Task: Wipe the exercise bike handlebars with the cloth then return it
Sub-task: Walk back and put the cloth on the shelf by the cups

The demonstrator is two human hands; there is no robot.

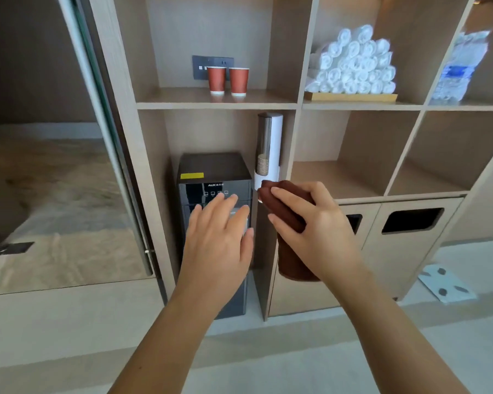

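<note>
A brown cloth (285, 209) is grasped in the right hand (319, 223), fingers curled round its folded bulk, with one end left hanging below the palm. It is held in the air at the centre of the frame, just in front of a wooden shelf unit (217, 105). The left hand (219, 240) is released, its fingers straight and spread, and nothing is held in it. It is raised before a dark water dispenser (211, 172).

No exercise bike is to be seen, so it cannot be told whether the cloth is being fetched or brought back. If the wiping is done, the return step is judged to be in hand. A resting place among the empty compartments at centre right would then have to be chosen and the grip let go.

A cup dispenser (269, 146) is fixed beside the water dispenser. Two red paper cups (228, 81) are stood on the shelf above. Rolled white towels (353, 66) are stacked on a wooden tray (350, 97) at upper right, beside a pack of bottled water (461, 66). Two dark bin openings (413, 220) are cut into panels at lower right. A glass panel (54, 166) fills the left of the frame, and pale floor (268, 365) is seen below.
</note>
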